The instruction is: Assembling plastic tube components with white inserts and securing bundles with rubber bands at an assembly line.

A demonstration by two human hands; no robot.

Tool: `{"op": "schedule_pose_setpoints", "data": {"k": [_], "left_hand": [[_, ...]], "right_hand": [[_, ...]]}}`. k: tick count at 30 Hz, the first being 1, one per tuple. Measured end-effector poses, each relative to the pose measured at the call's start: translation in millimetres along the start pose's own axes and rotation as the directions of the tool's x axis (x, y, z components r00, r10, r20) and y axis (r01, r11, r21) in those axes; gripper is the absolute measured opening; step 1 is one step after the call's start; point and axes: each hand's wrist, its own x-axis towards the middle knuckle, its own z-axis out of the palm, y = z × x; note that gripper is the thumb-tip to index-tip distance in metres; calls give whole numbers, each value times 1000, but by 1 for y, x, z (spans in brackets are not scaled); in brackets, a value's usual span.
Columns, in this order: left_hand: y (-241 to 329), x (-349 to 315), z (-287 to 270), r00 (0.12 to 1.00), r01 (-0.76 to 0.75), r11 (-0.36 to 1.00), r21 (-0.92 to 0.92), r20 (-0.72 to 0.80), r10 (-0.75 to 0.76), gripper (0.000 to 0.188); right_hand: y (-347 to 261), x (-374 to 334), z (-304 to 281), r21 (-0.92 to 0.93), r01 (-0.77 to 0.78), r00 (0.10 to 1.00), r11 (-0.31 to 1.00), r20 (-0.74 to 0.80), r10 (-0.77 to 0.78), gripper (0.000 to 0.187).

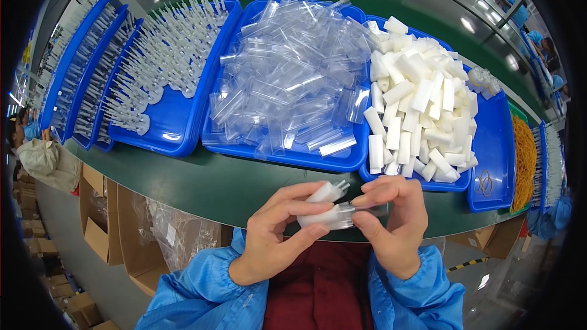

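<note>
My left hand is closed around two short white foam pieces held one above the other. Thin pale tips stick out of the right end of the upper foam piece. The lower foam piece points toward my right hand, whose thumb and forefinger pinch a clear plastic sleeve. That sleeve meets the right end of the lower piece; how far it covers the foam is hard to make out. Both hands are above the table's near edge, in front of the trays.
Blue trays stand across the green table: white stemmed parts at left, clear sleeves in the middle, white foam pieces right of them. Farther right, a blue tray holds loose bands beside orange rubber bands. Cardboard boxes sit below left.
</note>
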Motion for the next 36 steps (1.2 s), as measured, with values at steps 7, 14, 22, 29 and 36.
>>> {"op": "schedule_pose_setpoints", "data": {"k": [7,14,22,29,36], "left_hand": [[5,1,6,997,-72,960,270,14,71,21],[5,1,2,995,-99,948,303,16,99,31],[3,-4,6,997,-83,928,363,36,75,40],[11,-6,12,975,-75,932,355,222,-6,70],[4,-16,26,987,66,998,-22,149,-63,69]], "right_hand": [[13,-15,7,-255,383,917,888,-13,-399,41],[-6,2,-6,8,-105,994,994,33,105,36],[-8,5,-2,-278,-1,990,961,135,40,38],[-27,-4,8,-772,312,949,554,224,-224,76],[-3,-9,8,-697,385,913,605,193,-358,71]]}}
